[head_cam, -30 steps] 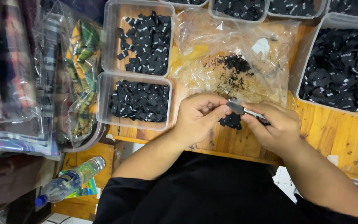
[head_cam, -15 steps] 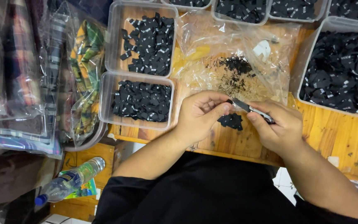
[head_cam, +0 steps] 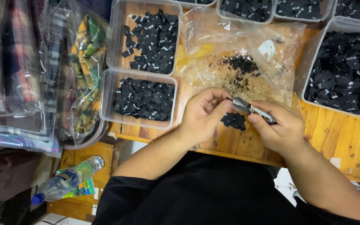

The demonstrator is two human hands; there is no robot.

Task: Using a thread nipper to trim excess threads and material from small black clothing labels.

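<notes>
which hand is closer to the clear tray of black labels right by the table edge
Left. The left hand is just to the right of that tray, a narrow strip of wood between them. The right hand, holding small snips, sits farther right, beyond the left hand.

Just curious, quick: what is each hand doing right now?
Left hand: fingers pinched shut; what they hold is hidden.
Right hand: closed on small metal snips.

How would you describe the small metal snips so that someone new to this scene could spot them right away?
Start at the wooden table, then find the two hands near its front edge. The small metal snips sit in the right hand, tips toward the left hand. They are the only shiny metal thing among black labels and clear tubs.
</notes>
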